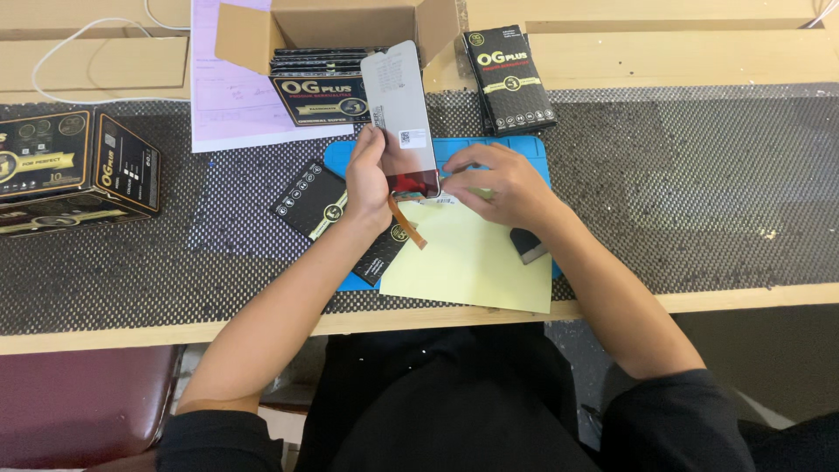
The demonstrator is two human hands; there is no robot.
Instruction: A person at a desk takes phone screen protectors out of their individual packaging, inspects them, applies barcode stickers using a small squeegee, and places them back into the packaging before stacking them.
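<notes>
At the far left, around nine o'clock, a black cardboard carton with gold print sits on the dark speckled anti-slip mat that covers the pale wooden bench. Above it, at ten o'clock, a thin white cable loops across the wood. Toward eleven o'clock a sheet of white paper with faint lines lies partly under an open brown cardboard box packed with flat black packages.

Nearer the centre, a flat black sleeve with gold print rests tilted on a blue silicone work mat, its lower end under the left wrist. The left hand grips the long left edge of a grey glass phone screen panel, fingers closed on it, holding it upright and leaning slightly toward one o'clock. A small white sticker sits on the panel's face, and an orange flex ribbon hangs from its bottom edge toward five o'clock.

Just right of centre, the right hand curls at the panel's lower right corner, fingertips pinched together on a small white strip there; exactly what it clamps I cannot tell. Under both hands lies a pale yellow paper sheet, with a small dark block beside the right wrist. At one o'clock a stack of black packages lies on the bench.
</notes>
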